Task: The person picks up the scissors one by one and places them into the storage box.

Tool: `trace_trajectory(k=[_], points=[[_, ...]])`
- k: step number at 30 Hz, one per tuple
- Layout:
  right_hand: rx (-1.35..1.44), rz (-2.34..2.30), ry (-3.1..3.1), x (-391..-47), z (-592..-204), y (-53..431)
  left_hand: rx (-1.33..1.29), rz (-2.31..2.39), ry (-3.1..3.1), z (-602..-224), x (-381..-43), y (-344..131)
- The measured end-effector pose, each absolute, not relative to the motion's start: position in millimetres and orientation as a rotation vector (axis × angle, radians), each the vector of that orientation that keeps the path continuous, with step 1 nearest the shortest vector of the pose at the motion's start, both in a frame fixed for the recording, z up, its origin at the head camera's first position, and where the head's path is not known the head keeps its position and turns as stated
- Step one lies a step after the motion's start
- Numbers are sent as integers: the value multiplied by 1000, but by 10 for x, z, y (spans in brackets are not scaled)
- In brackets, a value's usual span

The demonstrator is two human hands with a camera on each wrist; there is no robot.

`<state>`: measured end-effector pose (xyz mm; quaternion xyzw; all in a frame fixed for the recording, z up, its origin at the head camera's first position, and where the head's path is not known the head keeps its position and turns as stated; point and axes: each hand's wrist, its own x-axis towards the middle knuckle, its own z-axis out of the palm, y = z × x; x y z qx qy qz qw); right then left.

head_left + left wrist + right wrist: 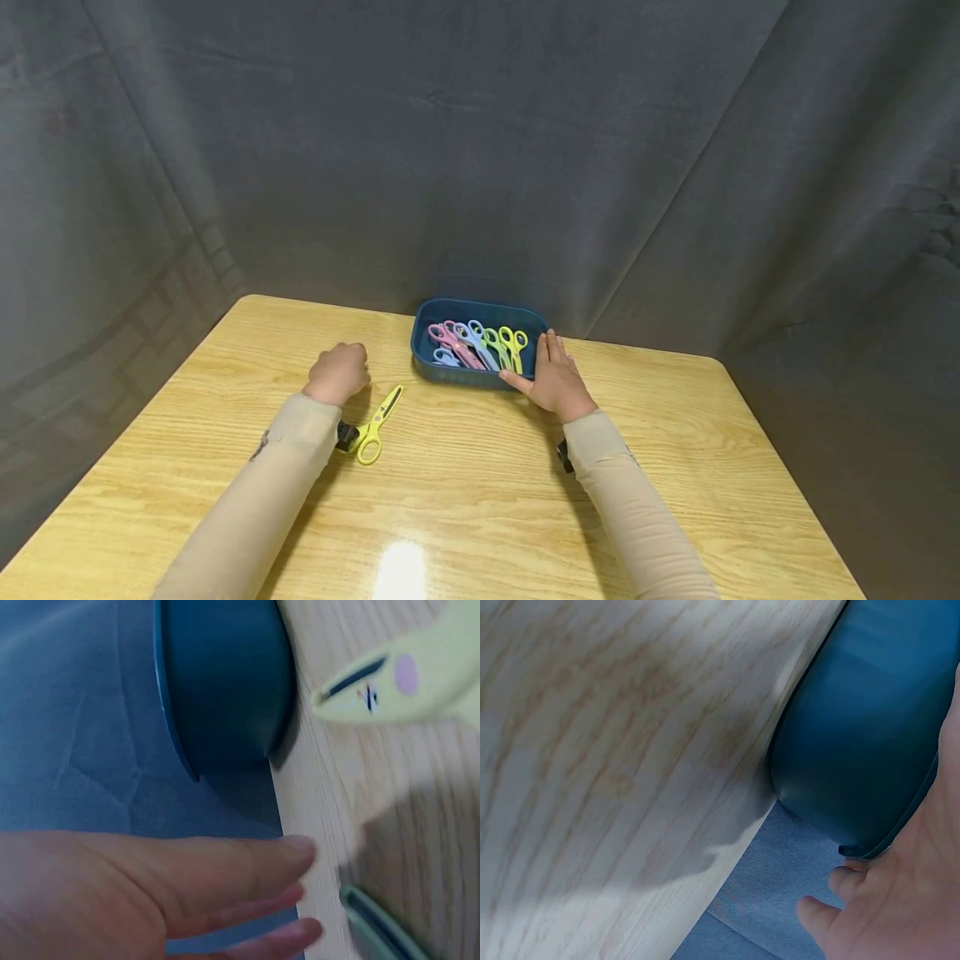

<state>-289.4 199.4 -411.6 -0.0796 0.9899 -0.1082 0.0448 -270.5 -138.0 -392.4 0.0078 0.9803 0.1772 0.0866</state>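
A dark blue bin (457,377) stands at the back of the table with several scissors in it. My right hand (557,387) rests on the bin's right end, fingers stretched along that rim and thumb along the front edge. To the left of the bin, my left hand (339,372) hovers over the table and holds nothing; in the left wrist view its fingers (247,866) are loosely extended. Beside the left wrist lie yellow scissors (384,410), blades toward the bin. A green, pointed tip (375,928) shows below the left fingers in the left wrist view.
Inside the bin are pink scissors (467,352), light blue scissors (480,345), green scissors (498,346) and yellow scissors (517,354). Grey cloth (480,150) hangs behind the wooden table (480,483) and along both sides.
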Motion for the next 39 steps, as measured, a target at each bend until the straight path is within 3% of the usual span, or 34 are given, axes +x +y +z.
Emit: trace_trajectory(k=[25,39], points=[[-247,-333,3057,-2873,-4140,2029,-111,492,2830,-3987,-2708,-1422],[-248,-318,3055,-2860,-4121,2006,-53,435,2820,-4024,-2741,-1430]])
